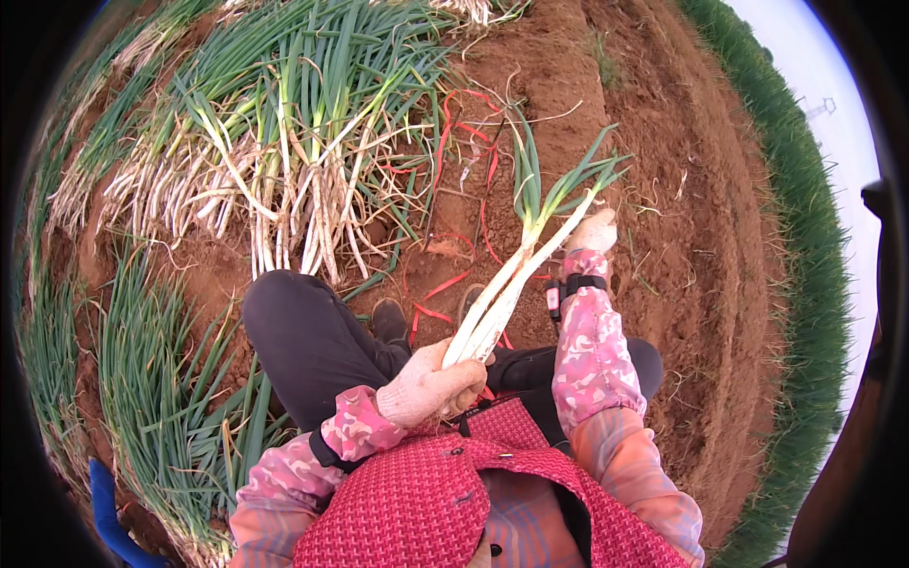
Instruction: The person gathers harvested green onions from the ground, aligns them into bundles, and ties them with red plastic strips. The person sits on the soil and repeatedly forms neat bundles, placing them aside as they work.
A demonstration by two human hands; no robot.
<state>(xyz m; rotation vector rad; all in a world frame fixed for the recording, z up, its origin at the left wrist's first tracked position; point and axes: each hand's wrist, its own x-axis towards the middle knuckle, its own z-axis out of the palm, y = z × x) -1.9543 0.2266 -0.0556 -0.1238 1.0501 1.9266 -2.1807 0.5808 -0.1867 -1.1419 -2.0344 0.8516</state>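
My left hand (433,383), in a pale knit glove, is closed around the root ends of a small bunch of Welsh onions (508,291). Their white stalks slant up and away to the right, ending in green leaves. Beside the upper stalks is my right hand (595,231), also gloved. The stalks and leaves lie partly in front of it, and its fingers are too hidden to show whether they hold anything. Beyond my bent left knee lies a large pile of Welsh onions (312,192), white ends towards me.
Red plastic ribbon (444,284) trails over the brown soil (554,71) between my shoes. More harvested onions (163,369) lie at the left. A standing green crop (802,284) borders the soil at right. Something blue (110,504), perhaps a sleeve, shows at lower left.
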